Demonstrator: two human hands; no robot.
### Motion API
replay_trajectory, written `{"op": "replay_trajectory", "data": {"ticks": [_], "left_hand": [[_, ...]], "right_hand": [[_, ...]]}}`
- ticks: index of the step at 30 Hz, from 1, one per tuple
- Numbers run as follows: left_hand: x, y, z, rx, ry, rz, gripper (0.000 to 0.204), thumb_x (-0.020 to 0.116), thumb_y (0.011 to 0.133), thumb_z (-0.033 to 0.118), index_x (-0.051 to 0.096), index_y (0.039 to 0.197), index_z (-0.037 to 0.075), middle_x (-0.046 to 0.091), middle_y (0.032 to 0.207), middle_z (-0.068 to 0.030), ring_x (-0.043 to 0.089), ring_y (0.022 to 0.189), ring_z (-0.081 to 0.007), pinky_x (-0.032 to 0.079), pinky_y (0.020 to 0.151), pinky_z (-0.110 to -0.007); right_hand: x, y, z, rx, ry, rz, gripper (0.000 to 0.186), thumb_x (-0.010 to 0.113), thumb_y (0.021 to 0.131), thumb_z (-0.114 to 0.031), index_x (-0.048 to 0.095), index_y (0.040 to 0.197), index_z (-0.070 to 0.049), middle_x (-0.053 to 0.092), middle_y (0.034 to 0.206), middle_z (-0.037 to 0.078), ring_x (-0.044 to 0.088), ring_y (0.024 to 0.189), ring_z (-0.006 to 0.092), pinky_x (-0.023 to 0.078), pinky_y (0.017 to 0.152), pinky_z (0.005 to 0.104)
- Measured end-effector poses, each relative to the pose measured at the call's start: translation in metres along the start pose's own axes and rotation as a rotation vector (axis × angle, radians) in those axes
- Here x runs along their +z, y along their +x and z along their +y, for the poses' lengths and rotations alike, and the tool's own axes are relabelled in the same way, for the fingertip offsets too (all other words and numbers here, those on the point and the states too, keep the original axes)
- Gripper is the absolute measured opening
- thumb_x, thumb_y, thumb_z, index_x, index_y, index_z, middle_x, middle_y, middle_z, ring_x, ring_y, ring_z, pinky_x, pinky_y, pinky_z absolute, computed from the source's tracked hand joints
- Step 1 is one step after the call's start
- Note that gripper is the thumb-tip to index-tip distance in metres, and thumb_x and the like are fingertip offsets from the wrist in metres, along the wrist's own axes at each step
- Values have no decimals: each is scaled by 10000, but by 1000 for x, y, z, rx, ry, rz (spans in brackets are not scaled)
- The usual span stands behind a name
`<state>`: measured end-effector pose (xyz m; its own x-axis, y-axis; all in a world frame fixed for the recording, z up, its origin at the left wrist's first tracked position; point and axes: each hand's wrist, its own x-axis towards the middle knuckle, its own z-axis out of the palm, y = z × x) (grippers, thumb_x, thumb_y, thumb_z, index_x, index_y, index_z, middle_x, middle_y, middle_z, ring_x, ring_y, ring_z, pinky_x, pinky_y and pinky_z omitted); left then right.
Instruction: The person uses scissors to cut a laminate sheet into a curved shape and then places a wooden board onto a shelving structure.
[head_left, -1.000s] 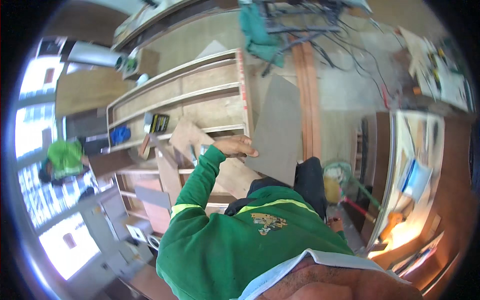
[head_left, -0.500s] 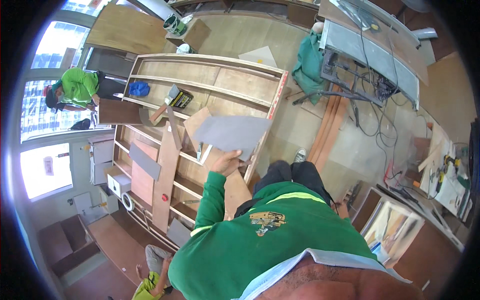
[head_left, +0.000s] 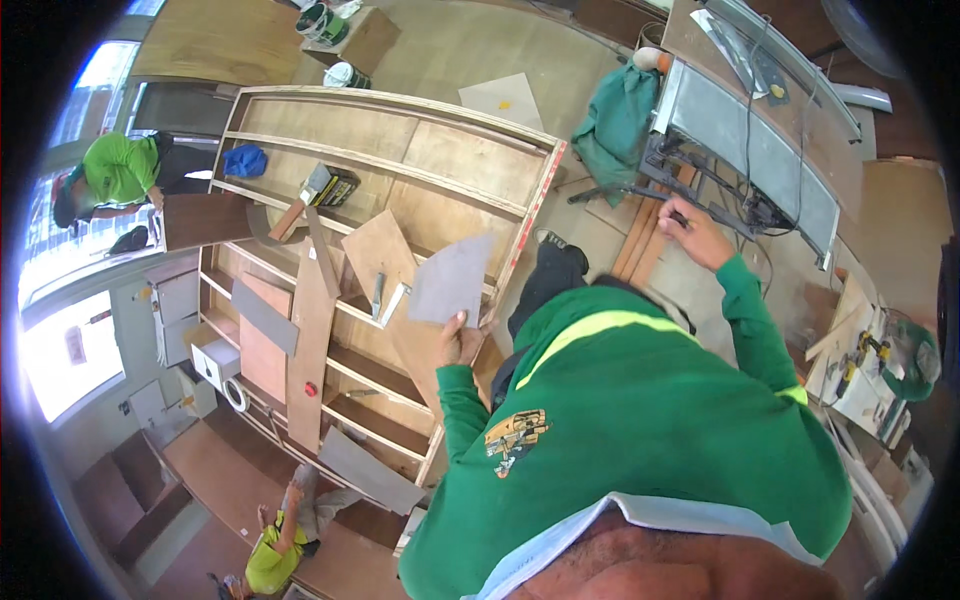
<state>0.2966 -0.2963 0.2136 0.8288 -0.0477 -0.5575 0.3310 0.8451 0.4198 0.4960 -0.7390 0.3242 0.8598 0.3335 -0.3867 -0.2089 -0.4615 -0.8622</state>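
My left hand (head_left: 458,343) grips a thin grey sheet (head_left: 450,276) by its lower edge, over the wooden shelf frames (head_left: 480,160). My right hand (head_left: 690,235) is raised to the right, near the metal machine (head_left: 760,140), with its fingers closed around a small black object (head_left: 676,217), too small to make out exactly. To the left of the sheet, a scraper-like tool (head_left: 378,292), plywood boards (head_left: 365,235) and a red round object (head_left: 311,389) lie on the frames.
Two co-workers in bright tops, one (head_left: 115,170) at upper left and another (head_left: 275,555) at lower left, work nearby. A green cloth bag (head_left: 610,120), cables, long timber strips (head_left: 640,240) and a tool-covered bench (head_left: 850,360) are at right; buckets (head_left: 345,80) stand at top.
My right hand has risen from beside my body to above the floor at upper right, holding something dark. The grey sheet has moved with my left hand and turned.
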Motion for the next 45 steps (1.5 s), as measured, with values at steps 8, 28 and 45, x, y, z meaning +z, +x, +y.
{"op": "replay_trajectory", "data": {"ticks": [8,28,45], "left_hand": [[31,-2,19,74,-1,2,670,731,796,258,464,1378,60,588,1299,-118,521,1264,-384,449,991,-592],[245,62,105,435,317,667,691,685,811,70,363,1421,29,534,1301,-138,576,1138,-289,523,948,-475],[255,291,249,614,-313,450,587,641,889,370,501,1353,39,588,1300,-126,538,1251,-317,459,1010,-521]], "right_hand": [[12,90,-67,-178,24,-147,149,568,976,-198,556,989,-50,577,813,5,556,736,102,471,690,269],[6,538,-92,-91,415,-323,216,531,986,-120,509,1192,-59,599,992,69,618,829,173,523,619,326],[-261,696,10,455,81,-69,90,492,973,-67,511,1061,-64,610,781,102,599,581,184,508,484,324]]}}
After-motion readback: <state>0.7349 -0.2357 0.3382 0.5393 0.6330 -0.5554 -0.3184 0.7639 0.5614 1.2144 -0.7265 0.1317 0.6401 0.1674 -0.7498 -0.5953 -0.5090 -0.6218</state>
